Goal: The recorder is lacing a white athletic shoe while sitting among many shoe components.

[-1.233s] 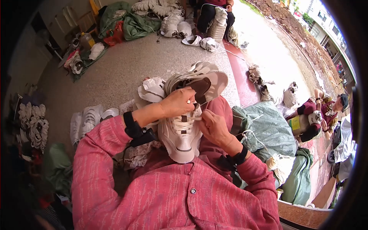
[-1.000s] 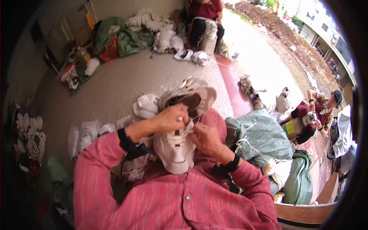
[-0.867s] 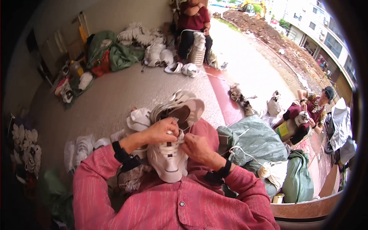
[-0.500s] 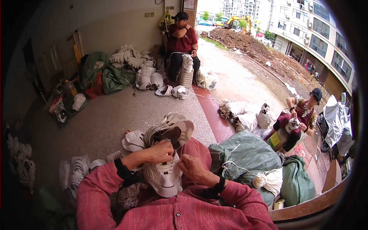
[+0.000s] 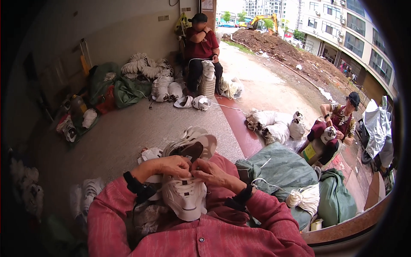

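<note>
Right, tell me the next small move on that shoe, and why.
Probably draw the laces snug near the top of the white shoe: the left hand and right hand are close together there, above laces crossing its front. Exactly what they pinch is hard to see.

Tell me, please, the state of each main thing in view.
White shoe, laced across its front, toe toward picture bottom
Left hand, curled at shoe's top, grip hidden
Right hand, bent beside it, grip hidden
Shoe stack, nested together
Green sack, bulging, creased
Cord bundle, gathered together
</note>
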Demonstrator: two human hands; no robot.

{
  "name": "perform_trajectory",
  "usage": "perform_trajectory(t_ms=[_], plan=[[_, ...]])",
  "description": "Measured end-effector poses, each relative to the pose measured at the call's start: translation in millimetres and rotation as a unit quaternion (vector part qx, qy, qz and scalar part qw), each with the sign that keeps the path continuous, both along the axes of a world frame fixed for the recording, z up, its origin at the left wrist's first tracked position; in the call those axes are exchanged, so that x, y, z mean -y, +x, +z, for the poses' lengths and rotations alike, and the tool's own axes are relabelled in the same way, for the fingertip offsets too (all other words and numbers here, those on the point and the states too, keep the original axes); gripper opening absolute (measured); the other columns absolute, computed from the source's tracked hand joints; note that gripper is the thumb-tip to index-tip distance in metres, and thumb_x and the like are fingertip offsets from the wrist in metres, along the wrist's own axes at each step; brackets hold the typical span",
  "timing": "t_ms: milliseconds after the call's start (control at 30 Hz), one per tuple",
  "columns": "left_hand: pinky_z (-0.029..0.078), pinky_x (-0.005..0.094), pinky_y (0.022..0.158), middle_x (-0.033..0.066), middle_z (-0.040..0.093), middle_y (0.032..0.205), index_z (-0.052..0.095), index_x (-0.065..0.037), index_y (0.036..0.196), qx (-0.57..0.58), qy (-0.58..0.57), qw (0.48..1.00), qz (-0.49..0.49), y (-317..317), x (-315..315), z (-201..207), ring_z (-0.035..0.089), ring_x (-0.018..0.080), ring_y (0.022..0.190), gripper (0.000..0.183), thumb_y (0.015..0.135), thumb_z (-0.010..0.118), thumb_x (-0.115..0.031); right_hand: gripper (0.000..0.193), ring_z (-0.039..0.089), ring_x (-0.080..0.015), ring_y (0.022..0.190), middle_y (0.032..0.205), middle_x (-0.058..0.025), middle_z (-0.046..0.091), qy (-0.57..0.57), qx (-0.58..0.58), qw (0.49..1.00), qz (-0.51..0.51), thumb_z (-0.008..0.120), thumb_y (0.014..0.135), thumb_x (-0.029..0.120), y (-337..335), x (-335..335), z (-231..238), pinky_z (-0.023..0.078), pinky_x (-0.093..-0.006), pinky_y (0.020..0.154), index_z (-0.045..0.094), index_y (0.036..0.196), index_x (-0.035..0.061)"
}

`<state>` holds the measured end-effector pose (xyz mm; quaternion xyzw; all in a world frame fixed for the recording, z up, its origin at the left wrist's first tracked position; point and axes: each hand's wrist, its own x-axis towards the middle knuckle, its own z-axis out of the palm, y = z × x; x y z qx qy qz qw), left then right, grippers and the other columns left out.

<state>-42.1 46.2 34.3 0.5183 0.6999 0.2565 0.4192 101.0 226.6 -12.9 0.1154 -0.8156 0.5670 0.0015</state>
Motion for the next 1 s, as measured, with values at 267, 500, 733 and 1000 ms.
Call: perform_trajectory(t_ms=[267,500,733,1000], plan=[[0.044,0.0227,0.071,-0.0038,0.063,0.084,0.069,-0.004,0.099,0.077,0.064,0.991,0.085,-7,7,32,0.054,0.0062,0.079,0.031,0.093,0.064,-0.034,0.018,0.059,-0.0252,0.089,0.097,-0.0098,0.056,0.078,-0.115,0.99,0.036,0.063,0.088,0.021,2,1,-2,0.047,-0.0352,0.076,0.065,0.096,0.0045],[0.044,0.0208,0.062,-0.0013,0.062,0.076,0.062,-0.003,0.083,0.027,0.167,0.939,0.3,15,77,18,0.054,0.0042,0.069,0.019,0.093,0.061,-0.019,0.031,0.064,-0.037,0.077,0.092,-0.0177,0.061,0.313,-0.112,0.941,-0.063,0.061,0.085,0.034,-1,27,23,0.05,-0.0447,0.064,0.065,0.084,0.0029],[0.046,0.0222,0.052,0.0074,0.066,0.08,0.059,-0.001,0.105,0.168,-0.032,0.941,0.292,42,145,-23,0.061,0.011,0.061,0.023,0.097,0.054,-0.022,0.021,0.061,-0.0376,0.077,0.086,-0.0159,0.06,0.255,-0.112,0.958,-0.073,0.059,0.085,0.022,-17,27,3,0.05,-0.0445,0.067,0.06,0.082,0.0015],[0.041,0.0221,0.045,0.0052,0.058,0.081,0.028,-0.004,0.143,0.34,0.168,0.848,0.371,77,134,-68,0.054,0.01,0.057,0.065,0.092,0.064,-0.02,0.018,0.057,-0.0124,0.08,0.082,-0.0051,0.064,-0.021,0.019,0.999,-0.017,0.065,0.089,0.017,-1,15,9,0.047,-0.0311,0.072,0.064,0.094,-0.0008]])
